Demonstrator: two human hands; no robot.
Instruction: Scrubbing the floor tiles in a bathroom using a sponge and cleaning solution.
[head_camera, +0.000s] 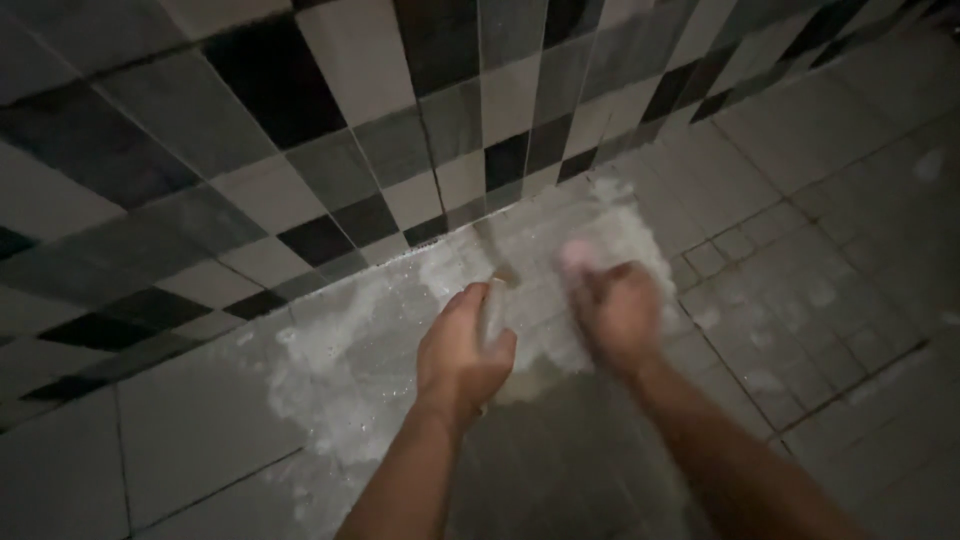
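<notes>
My left hand (462, 348) is closed around a pale, narrow handle-like object (492, 305) that points toward the wall; its far end is blurred and I cannot tell what it is. My right hand (618, 312) is a blurred fist just to the right, with a pinkish blur (578, 255) at its top that may be a small held thing. Both hands hover over a foamy white patch (400, 330) spread on the grey tiled floor (200, 440), close to the foot of the wall.
A wall of black, grey and white checkered tiles (330, 130) rises at the back and left, meeting the floor in a diagonal line. Small square floor tiles (790, 290) with soapy smears lie to the right. The scene is dim.
</notes>
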